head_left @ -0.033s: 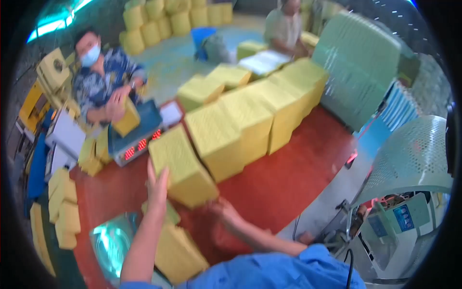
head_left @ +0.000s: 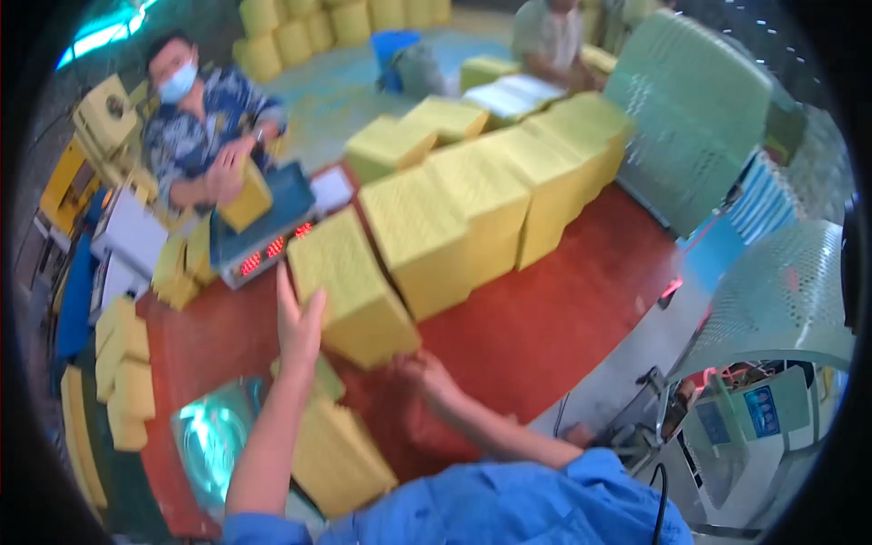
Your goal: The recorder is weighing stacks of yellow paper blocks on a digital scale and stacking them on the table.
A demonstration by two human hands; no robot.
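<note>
Red desk [head_left: 545, 318] is the big item, lower left to upper right across the view. Long row of yellow blocks [head_left: 495, 195] runs along its far side toward the far right corner, blocks side by side. Co-worker [head_left: 213, 113] in a face mask and camo-pattern top is past the far edge, left part. Pale green panel [head_left: 690, 118] stands at the desk's right end. Scale [head_left: 289, 202] with a teal pan and red digits sits at the far edge, in front of the co-worker. Another yellow stack [head_left: 341, 463] is at the near edge, by the wearer's blue top. Shiny plate [head_left: 213, 445] reflects light near the near left corner. Front yellow block [head_left: 350, 291] is left of mid-desk, between the scale and the near edge, with a narrow gap to the row; sits skewed to the desk edges. Left hand [head_left: 298, 322] is wide, thumb apart from fingers, up against that block's left side. Right hand [head_left: 427, 374] is narrow, fingers curled, just beside the block's near right corner; can't tell if it touches or holds anything, blurred. Small yellow block [head_left: 247, 198] rests tilted on the pan, co-worker's hands [head_left: 232, 168] on it. White pad [head_left: 332, 189] lies just right of the scale.
</note>
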